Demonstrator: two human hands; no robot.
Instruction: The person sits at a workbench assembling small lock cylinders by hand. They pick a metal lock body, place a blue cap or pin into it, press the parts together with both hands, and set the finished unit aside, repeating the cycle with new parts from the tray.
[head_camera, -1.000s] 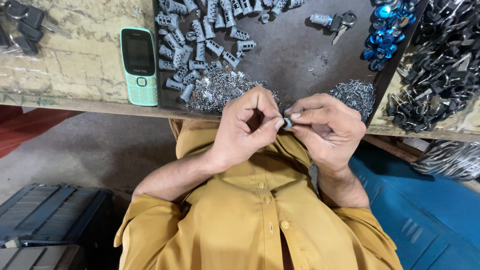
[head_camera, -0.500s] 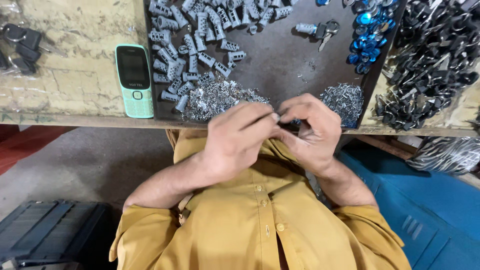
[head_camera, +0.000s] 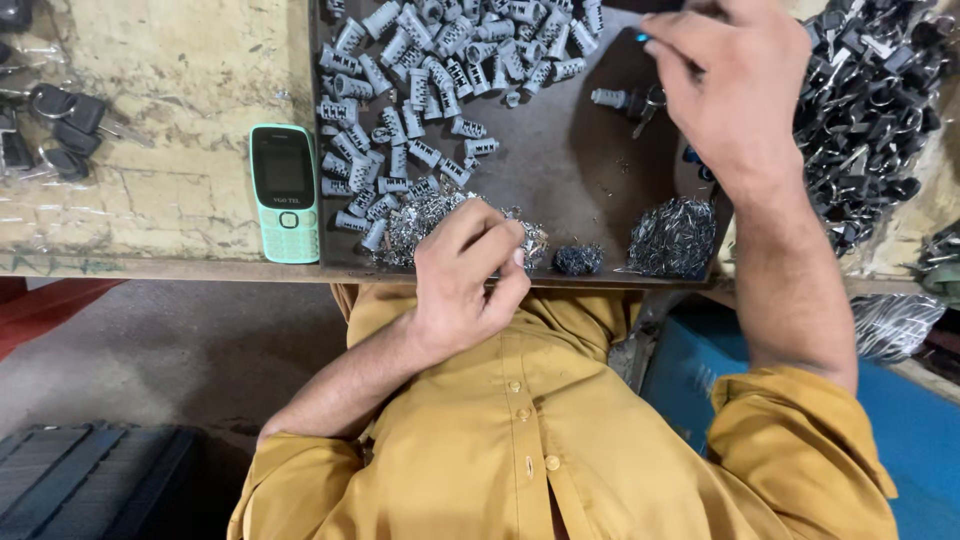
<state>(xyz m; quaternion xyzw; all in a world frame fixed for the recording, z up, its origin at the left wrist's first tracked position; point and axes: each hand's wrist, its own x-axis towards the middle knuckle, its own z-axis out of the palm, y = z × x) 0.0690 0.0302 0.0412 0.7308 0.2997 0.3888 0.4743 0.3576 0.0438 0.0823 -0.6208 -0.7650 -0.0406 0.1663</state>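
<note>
Hands, joined at the chest 0.5 s ago, are now apart. Right hand (head_camera: 735, 85) reaches to 1 o'clock over the tray (head_camera: 590, 175); grip can't be told. Left hand (head_camera: 470, 275) curls loosely closed at 6 o'clock by the small metal bits (head_camera: 425, 215), contents unseen. Lock cylinders (head_camera: 440, 60) lie at 11 o'clock.

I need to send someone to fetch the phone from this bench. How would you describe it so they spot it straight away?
Start at the dark tray of grey metal cylinders on the workbench. Just off the tray's left edge, near the bench's front edge, lies the phone. It is the only mint-green thing there, a small keypad handset with a dark screen.
</note>
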